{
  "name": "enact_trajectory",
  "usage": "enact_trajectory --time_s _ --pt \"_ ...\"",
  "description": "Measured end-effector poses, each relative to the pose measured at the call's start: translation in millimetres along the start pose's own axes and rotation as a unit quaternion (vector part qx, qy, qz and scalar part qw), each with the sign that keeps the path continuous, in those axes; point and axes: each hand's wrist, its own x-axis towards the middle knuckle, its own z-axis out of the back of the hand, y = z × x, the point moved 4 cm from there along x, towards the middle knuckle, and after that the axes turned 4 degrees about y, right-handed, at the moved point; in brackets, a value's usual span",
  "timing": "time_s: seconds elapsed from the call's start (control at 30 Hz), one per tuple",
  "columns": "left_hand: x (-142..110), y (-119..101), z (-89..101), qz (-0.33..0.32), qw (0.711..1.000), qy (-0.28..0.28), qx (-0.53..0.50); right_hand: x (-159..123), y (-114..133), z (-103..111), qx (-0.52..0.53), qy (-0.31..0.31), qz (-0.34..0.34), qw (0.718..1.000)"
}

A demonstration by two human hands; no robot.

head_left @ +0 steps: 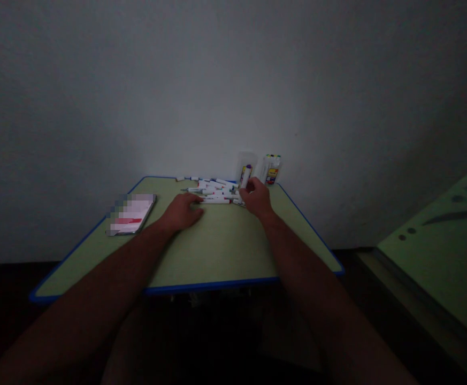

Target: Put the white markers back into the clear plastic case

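Right hand (pixel 257 197) pinching upright marker (pixel 246 175) at far table (pixel 217 251) edge, beside marker pile (pixel 216 191). Left hand (pixel 182 212) flat, fingers loosely spread, touching pile's near end. Two clear cases (pixel 272 169) behind. Phone (pixel 131 214) left.

Phone (pixel 131 214) screen blurred — marker (pixel 246 175) (upright) half-hidden by right hand (pixel 257 198).

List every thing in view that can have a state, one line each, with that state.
Left hand: flat on the table, fingertips at the markers.
Right hand: closed around one upright marker.
Marker pile: lying scattered, capped as far as visible.
Two clear marker cases: standing upright by the wall.
Phone: lying flat, screen lit.
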Motion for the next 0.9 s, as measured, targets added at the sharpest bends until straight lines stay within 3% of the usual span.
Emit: enact_trajectory --time_s 0.17,0.37,0.57,0.9 --pt "1.2 1.9 -1.5 0.006 1.000 0.003 0.007 7.4 -4.5 15.3 0.047 -0.024 -0.083 0.995" --pt "2.1 4.8 -4.3 -0.001 1.000 -0.004 0.004 18.8 -1.4 33.5 0.034 -0.037 -0.053 0.997" --pt "2.6 3.1 -5.0 -0.010 1.000 0.000 0.003 39.6 -16.0 52.1 0.013 -0.094 -0.082 0.992" --pt "4.2 4.8 -9.0 -0.023 0.999 -0.002 0.023 111.2 -53.6 125.2 0.015 -0.238 -0.102 0.966"
